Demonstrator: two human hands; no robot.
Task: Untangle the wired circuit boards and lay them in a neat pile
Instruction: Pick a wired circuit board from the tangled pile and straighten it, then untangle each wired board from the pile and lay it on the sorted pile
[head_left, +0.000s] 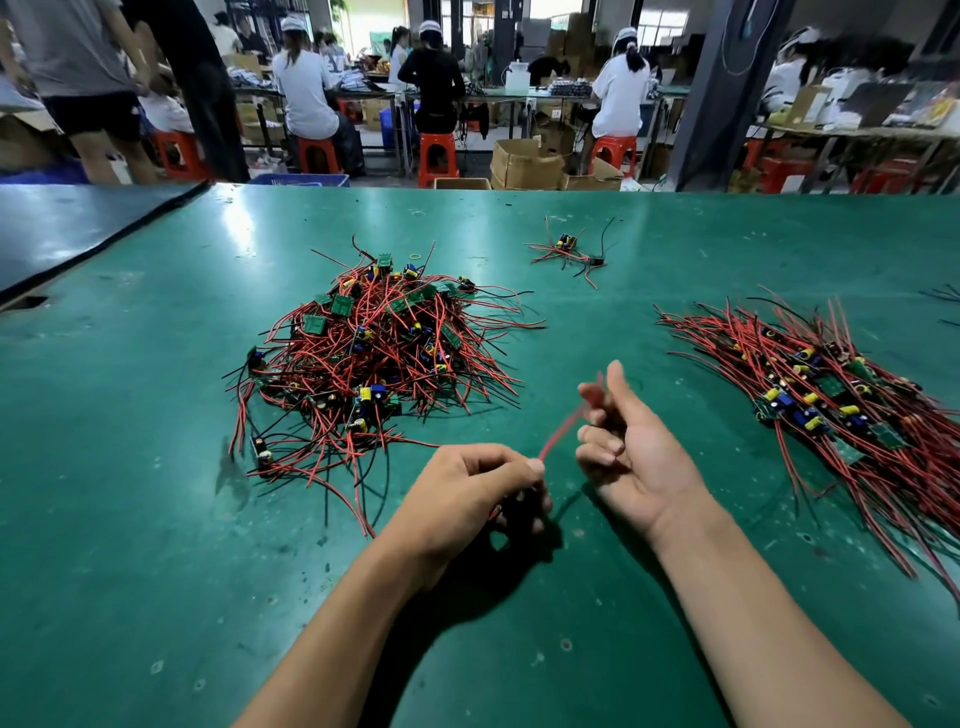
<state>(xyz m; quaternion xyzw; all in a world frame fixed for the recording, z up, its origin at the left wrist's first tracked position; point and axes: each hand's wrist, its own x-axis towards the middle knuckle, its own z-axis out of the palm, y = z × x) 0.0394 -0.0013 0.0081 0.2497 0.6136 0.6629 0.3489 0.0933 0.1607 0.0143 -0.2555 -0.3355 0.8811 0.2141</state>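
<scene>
A tangled heap of small green circuit boards with red and black wires (374, 358) lies on the green table (130, 519), left of centre. At the right lies a laid-out pile of boards with their wires running one way (841, 405). My left hand (467, 499) is curled and grips a dark circuit board, mostly hidden under its fingers. A blurred red wire (563, 423) runs from that hand up to my right hand (631, 447). The right hand is palm-up with its fingers curled round the wire's far end.
A small separate cluster of wired boards (569, 252) lies farther back near the centre. A dark mat (67, 228) covers the table's far left corner. Behind the table, several people sit on red stools at workbenches, with cardboard boxes (524, 163) on the floor.
</scene>
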